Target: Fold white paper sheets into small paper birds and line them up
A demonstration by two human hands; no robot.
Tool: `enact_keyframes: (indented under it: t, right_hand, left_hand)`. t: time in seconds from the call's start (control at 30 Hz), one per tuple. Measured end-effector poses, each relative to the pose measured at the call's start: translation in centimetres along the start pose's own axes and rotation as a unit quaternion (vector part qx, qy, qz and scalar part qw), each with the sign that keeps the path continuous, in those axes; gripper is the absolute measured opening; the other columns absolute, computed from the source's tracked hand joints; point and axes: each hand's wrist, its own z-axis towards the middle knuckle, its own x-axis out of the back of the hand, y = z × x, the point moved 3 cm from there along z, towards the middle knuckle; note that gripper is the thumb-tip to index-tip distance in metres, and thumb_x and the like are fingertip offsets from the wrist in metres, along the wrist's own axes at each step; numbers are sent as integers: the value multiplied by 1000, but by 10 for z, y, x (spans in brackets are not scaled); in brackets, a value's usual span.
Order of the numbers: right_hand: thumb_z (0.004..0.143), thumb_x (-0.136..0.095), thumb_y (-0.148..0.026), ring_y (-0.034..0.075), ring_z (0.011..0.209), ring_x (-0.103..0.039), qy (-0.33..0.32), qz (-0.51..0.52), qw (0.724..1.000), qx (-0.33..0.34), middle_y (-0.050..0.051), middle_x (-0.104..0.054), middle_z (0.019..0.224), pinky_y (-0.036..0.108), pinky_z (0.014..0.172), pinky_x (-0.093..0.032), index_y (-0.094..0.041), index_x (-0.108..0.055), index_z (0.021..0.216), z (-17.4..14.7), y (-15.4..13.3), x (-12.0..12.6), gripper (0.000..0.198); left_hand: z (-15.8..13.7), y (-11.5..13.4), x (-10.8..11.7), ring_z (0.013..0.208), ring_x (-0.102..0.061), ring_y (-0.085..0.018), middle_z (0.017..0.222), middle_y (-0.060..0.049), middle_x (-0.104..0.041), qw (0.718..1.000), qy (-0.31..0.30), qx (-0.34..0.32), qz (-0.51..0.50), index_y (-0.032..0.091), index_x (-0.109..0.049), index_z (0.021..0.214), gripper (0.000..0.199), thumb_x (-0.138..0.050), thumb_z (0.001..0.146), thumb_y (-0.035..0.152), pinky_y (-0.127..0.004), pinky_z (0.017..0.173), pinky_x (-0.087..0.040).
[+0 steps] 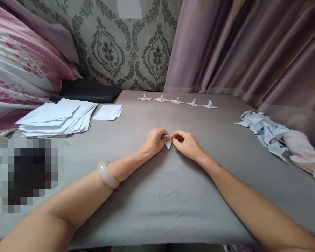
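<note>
Grey-covered table [157,196]: paper stack [56,118] far left, small sheets [108,112] beside, five folded cranes [177,100] in far row, folded pile [265,130] right.

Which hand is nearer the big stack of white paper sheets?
Left. The left hand lies right of the stack of white paper sheets; the right hand lies farther right.

You look from head height, forward and down, along your own forearms across the grey table [157,196] toward the wallpapered wall [126,45] at frame top.
</note>
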Motion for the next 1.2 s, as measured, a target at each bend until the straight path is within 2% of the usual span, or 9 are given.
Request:
enact_keyframes:
  t: [0.13,0.27,0.5,0.7,0.9,1.2]
  right_hand:
    - [77,-54,-32,16,76,-60,-28,14,999,-36,3,-69,80,27,73,-43,-19,-67,77,5,-5,3,19]
    - [78,-53,-49,15,67,-54,-45,-5,997,-67,2,-61,67,25,62,-39,-17,-63,63,13,-8,5,36]
    - [70,-57,-29,10,53,-46,-74,-16,987,-144,-1,-54,57,21,46,-32,-17,-64,63,21,-4,3,16]
    - [69,-63,-21,7,56,-50,-102,76,968,-218,1,-59,65,16,43,-35,-15,-64,66,20,-8,6,7]
    - [71,-68,-19,3,46,-42,-138,174,935,-277,0,-59,64,13,34,-28,-13,-64,71,21,1,7,6]
    - [78,-61,-12,2,43,-46,-165,280,893,-311,2,-62,65,12,29,-27,-10,-60,71,18,6,7,7]
  left_hand:
    - [2,-3,-3,71,-58,-15,79,-4,-68,999,-6,-23,33,16,-69,84,13,-58,79,14,-26,69,-45]
    - [3,-7,-5,76,-60,-17,83,-5,-69,997,-2,-44,63,16,-69,83,13,-57,80,14,-28,73,-46]
    - [2,-7,-5,75,-60,-17,83,-4,-70,998,-14,-39,47,18,-71,87,18,-56,80,14,-27,73,-47]
    - [2,-5,-2,70,-59,-15,81,-4,-70,999,-15,-28,21,17,-72,89,17,-57,81,19,-25,67,-45]
    - [1,-2,0,68,-58,-14,79,-3,-70,1000,-14,-21,3,18,-73,88,17,-58,82,22,-24,66,-43]
    - [2,-4,0,71,-61,-15,82,-3,-73,999,-9,-22,-33,19,-74,88,18,-58,82,25,-23,66,-44]
